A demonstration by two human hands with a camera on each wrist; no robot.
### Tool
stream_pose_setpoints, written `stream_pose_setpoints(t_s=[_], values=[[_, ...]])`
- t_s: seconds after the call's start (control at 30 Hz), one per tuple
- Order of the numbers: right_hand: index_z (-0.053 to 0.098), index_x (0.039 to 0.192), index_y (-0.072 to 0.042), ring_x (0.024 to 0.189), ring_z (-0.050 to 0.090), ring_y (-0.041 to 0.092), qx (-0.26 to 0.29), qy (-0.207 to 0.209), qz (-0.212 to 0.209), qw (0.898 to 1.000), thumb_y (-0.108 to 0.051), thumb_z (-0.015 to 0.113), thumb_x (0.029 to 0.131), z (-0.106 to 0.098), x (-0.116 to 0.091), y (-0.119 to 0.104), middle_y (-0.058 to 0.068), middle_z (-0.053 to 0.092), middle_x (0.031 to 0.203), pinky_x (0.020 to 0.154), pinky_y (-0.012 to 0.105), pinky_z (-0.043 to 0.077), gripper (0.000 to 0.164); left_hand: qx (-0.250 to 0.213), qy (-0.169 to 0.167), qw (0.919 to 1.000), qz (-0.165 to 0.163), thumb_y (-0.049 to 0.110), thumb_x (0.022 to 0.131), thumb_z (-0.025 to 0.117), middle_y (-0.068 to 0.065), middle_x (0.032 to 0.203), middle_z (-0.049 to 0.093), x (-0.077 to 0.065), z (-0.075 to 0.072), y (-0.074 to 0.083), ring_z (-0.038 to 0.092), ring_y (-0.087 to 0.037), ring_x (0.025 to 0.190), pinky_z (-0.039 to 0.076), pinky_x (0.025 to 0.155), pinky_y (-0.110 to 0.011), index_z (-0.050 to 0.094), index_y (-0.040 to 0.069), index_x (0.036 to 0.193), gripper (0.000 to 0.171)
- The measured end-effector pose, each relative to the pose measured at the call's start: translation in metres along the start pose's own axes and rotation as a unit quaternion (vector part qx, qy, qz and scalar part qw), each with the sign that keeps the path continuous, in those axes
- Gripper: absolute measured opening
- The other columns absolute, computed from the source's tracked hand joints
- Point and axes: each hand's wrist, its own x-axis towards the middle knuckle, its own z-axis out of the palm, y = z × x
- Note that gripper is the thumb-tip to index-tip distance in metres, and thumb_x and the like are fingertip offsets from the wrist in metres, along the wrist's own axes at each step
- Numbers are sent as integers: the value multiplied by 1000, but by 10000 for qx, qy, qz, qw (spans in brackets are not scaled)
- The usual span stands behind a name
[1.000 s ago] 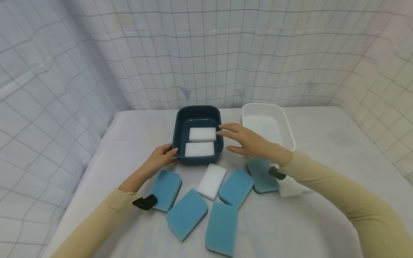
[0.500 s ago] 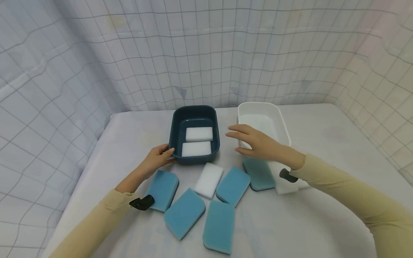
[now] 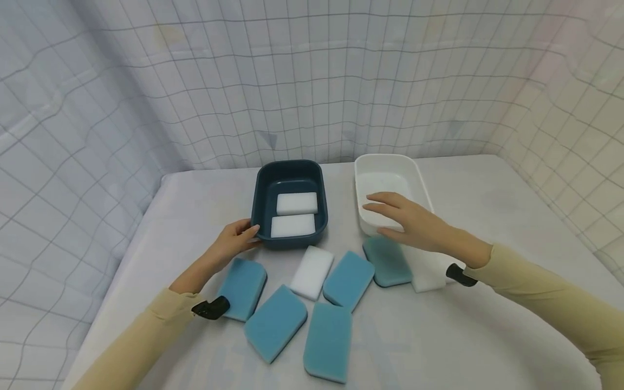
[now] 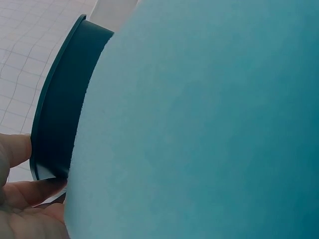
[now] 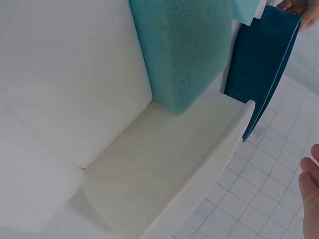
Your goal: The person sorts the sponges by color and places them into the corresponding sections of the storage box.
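My left hand [image 3: 233, 242] grips the near left corner of a dark blue plastic bin [image 3: 323, 216], thumb at the rim and fingers lower on the wall, as the left wrist view shows. Two white sponges [image 3: 293, 226] lie flat inside that bin, one behind the other. Over the near end of a white bin [image 3: 359, 200] my right hand [image 3: 414, 221] hovers with fingers spread and nothing in them. Just below that hand are a blue-green sponge [image 3: 387, 262] and a white sponge [image 3: 423, 271], the latter partly hidden by the hand and wrist.
Several blue sponges [image 3: 276, 323] with dark undersides lie spread on the white-covered table [image 3: 414, 346], with another white sponge [image 3: 312, 272] among them. A blue sponge [image 4: 199, 119] fills most of the left wrist view. A gridded white curtain [image 3: 302, 81] hangs behind and at both sides.
My right hand has drawn away to the right, from the dark blue bin's rim to over the white bin. The left hand keeps its grip on the dark blue bin. The head view has shifted slightly.
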Motion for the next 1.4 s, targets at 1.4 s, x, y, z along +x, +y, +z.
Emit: stream_pose_setpoints(t_s=[1.4], values=[[55,128,-4,124,46,17,-17,780,617,9950,-35,56,93,-31,-94,5,17,53,129,108,2,26,47,48,-177,9998,29,29,102,38,-30,148,28,9,-11,-4,38,-43,134,41,103,-43,18,-7,146,61]])
